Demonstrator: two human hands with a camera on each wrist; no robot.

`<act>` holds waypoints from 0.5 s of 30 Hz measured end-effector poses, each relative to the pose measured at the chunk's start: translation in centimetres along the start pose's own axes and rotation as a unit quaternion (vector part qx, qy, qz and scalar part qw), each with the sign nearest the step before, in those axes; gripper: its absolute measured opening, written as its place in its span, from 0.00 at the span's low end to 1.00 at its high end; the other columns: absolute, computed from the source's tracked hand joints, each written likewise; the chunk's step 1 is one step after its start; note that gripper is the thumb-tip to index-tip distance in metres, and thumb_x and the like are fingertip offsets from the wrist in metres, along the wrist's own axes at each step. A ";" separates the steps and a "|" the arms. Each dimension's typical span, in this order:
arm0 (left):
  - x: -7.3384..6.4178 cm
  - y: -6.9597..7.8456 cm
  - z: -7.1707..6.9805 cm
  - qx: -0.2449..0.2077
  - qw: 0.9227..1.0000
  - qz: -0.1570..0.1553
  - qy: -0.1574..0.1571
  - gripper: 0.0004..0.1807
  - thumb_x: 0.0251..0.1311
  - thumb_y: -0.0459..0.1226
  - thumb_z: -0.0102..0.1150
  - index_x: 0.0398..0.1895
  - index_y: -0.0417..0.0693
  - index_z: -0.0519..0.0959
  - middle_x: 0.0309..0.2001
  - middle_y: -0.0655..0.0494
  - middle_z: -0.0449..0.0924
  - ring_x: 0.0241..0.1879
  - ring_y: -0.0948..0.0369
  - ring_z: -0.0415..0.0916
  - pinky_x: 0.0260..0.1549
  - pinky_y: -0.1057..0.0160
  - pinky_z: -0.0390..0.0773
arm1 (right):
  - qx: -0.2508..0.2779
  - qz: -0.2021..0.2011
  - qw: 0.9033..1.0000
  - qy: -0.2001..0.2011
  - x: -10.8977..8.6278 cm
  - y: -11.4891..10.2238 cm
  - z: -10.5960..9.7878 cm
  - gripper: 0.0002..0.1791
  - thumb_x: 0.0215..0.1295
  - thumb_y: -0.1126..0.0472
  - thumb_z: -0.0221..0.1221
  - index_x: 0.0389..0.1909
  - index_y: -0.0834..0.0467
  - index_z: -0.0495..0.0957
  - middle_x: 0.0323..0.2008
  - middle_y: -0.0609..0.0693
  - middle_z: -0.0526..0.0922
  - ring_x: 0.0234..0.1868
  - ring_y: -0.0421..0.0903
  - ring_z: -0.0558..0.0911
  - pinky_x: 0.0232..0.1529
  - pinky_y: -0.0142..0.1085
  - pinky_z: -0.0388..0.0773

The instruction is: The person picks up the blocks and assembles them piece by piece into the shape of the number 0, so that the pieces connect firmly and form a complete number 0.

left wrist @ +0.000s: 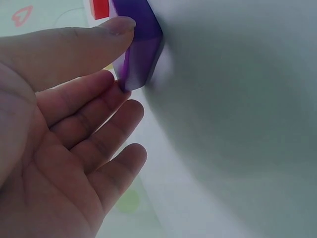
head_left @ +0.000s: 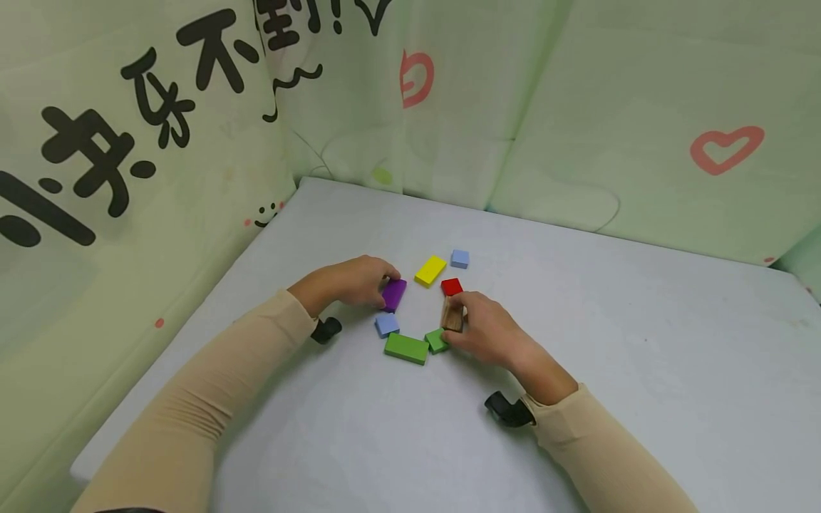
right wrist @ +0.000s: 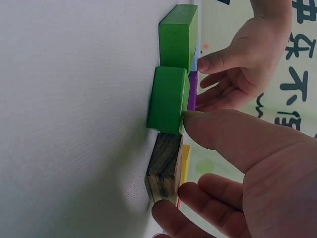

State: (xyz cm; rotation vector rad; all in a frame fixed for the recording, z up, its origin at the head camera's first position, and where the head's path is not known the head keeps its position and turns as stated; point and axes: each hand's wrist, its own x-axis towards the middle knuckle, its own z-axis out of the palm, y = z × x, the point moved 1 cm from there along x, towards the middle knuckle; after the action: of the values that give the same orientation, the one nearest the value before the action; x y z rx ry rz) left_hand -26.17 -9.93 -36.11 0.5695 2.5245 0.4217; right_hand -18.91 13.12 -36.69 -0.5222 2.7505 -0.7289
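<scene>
Blocks form a rough ring on the table. My left hand (head_left: pixel 358 281) holds a purple block (head_left: pixel 395 295) at the ring's left side, thumb at one end and fingertips at the other; its remaining fingers spread loosely in the left wrist view. On the right side, my right hand (head_left: pixel 490 331) grips a wooden block (right wrist: pixel 166 161) with dark grain. Its index fingertip lies at that block's far end, and the thumb (right wrist: pixel 203 126) presses at the edge of the small green block (right wrist: pixel 167 99) beside it. A red block (head_left: pixel 452 286) sits just beyond the wooden one.
A long green block (head_left: pixel 407 349) and a light blue block (head_left: pixel 387 325) make up the near left part of the ring. Farther back lie a yellow block (head_left: pixel 430 271) and another light blue block (head_left: pixel 460 258). Printed curtains (head_left: pixel 577 128) border the white table (head_left: pixel 641 399).
</scene>
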 end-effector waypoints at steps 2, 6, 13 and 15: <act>-0.1 0.0 0.1 -0.001 1.000 -0.001 0.000 0.32 0.65 0.34 0.64 0.72 0.43 0.67 0.67 0.47 0.70 0.61 0.54 0.68 0.63 0.55 0.69 | 0.001 0.000 1.000 0.001 0.0 0.0 0.0 0.32 0.63 0.58 0.67 0.63 0.70 0.70 0.56 0.62 0.75 0.46 0.54 0.76 0.47 0.44 0.79; -0.4 0.0 0.0 0.000 1.000 0.001 0.000 0.32 0.65 0.34 0.63 0.72 0.43 0.67 0.67 0.47 0.70 0.60 0.54 0.68 0.63 0.56 0.70 | 0.003 -0.002 1.000 0.001 0.0 0.0 0.0 0.32 0.63 0.58 0.67 0.63 0.70 0.70 0.55 0.62 0.75 0.46 0.54 0.76 0.47 0.44 0.79; -0.7 0.0 0.0 0.002 1.000 0.006 -0.001 0.31 0.65 0.34 0.63 0.72 0.42 0.68 0.67 0.47 0.70 0.60 0.54 0.68 0.62 0.56 0.70 | 0.005 0.003 1.000 -0.003 0.0 0.1 0.1 0.32 0.64 0.58 0.67 0.64 0.69 0.69 0.56 0.62 0.75 0.47 0.54 0.76 0.47 0.45 0.79; -0.6 -0.1 0.0 0.003 1.000 0.006 -0.001 0.31 0.66 0.34 0.63 0.72 0.42 0.68 0.67 0.47 0.70 0.60 0.54 0.68 0.63 0.56 0.70 | 0.005 0.004 1.000 -0.003 0.0 0.1 0.1 0.32 0.64 0.58 0.67 0.64 0.69 0.69 0.56 0.62 0.75 0.47 0.54 0.76 0.47 0.44 0.79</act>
State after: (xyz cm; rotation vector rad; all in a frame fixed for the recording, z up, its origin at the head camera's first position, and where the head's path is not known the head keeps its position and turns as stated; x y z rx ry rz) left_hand -25.68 -10.31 -35.92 0.5869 2.5215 0.4183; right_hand -18.91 13.16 -36.85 -0.5093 2.7405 -0.7366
